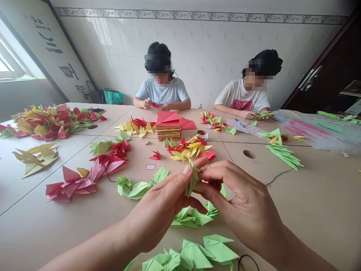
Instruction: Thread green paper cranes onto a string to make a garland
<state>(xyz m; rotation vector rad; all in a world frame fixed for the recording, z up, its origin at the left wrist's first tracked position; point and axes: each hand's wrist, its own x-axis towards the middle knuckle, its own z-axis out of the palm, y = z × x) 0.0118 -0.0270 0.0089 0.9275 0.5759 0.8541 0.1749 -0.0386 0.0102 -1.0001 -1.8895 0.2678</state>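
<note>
A green origami paper crane (193, 181) is held upright in front of me, over the table. My left hand (169, 194) is closed on it, thumb on its near face and fingers behind. My right hand (242, 201) pinches at its right side with thumb and fingertips; a thin line like thread or a needle rises above those fingers, too fine to tell. Below my hands lies a row of green folded cranes (194, 219). Nearer to me is another green row (194, 254), with a loop of black cord (248, 256) at its right end.
Pink cranes (76, 182) and a large mixed heap (45, 122) lie left. A stack of red, yellow and green paper (168, 131) stands mid-table. Two people sit opposite, handling paper. Plastic bags (316, 130) lie right, beyond a table hole (249, 154).
</note>
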